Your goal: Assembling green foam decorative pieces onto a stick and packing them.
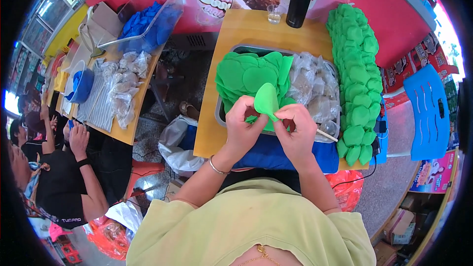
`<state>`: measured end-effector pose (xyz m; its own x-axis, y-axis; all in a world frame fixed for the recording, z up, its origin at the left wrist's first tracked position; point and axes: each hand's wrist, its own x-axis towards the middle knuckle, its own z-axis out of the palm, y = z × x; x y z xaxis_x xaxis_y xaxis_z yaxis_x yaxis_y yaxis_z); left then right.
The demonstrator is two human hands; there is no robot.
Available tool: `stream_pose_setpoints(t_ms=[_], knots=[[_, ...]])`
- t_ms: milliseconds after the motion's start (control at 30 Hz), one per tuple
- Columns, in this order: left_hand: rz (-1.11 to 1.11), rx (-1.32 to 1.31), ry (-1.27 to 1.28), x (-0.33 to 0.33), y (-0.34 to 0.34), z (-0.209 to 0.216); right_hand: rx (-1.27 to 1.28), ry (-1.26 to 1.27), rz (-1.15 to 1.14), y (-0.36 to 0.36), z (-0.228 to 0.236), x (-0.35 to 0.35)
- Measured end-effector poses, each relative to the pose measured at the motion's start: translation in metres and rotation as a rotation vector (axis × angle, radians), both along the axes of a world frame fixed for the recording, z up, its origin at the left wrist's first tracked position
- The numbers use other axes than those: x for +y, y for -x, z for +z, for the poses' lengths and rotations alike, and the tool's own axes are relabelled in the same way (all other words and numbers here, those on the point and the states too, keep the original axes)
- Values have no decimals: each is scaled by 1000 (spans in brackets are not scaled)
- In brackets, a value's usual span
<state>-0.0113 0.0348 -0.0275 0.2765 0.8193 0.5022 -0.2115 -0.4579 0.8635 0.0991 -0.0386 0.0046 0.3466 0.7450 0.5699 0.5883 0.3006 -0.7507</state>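
Between my hands is a cupped green petal-shaped piece, its narrow end gathered at my fingertips. My left hand pinches it from the left side, thumb and forefinger closed. From the right, my right hand pinches the narrow end. A pale thin stick juts out beside my right hand over the tray's near right corner; whether the hand holds it I cannot tell. Behind my hands, a heap of flat green pieces fills the left of a metal tray. Small clear bags lie in its right part.
A long bundle of layered green petals runs along the table's right edge. At the back stand a black flask and a clear cup. A blue chair is at right. Another person's hand works at the left table.
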Motion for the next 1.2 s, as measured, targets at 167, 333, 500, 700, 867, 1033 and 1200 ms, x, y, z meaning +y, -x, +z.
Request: stream_pose_setpoints(t_ms=[167, 333, 500, 700, 867, 1033, 1200], knots=[[90, -54, 6, -3, -1, -1, 26, 45, -6, 2, -1, -1], [162, 76, -236, 6, 1, 5, 63, 115, 17, 1, -2, 2], [142, 167, -214, 1, -4, 9, 23, 18, -74, -4, -5, 5], [120, 277, -249, -5, -6, 13, -118, 114, -183, -11, -13, 2], [-55, 394, -51, -11, -4, -1, 523, 240, 59, -14, -23, 3], [-323, 79, 352, -10, -11, -13, 668, 154, 119, -12, -31, 4], [-391, -212, 688, -10, -16, -16, 350, 164, 31, -17, -25, 7]])
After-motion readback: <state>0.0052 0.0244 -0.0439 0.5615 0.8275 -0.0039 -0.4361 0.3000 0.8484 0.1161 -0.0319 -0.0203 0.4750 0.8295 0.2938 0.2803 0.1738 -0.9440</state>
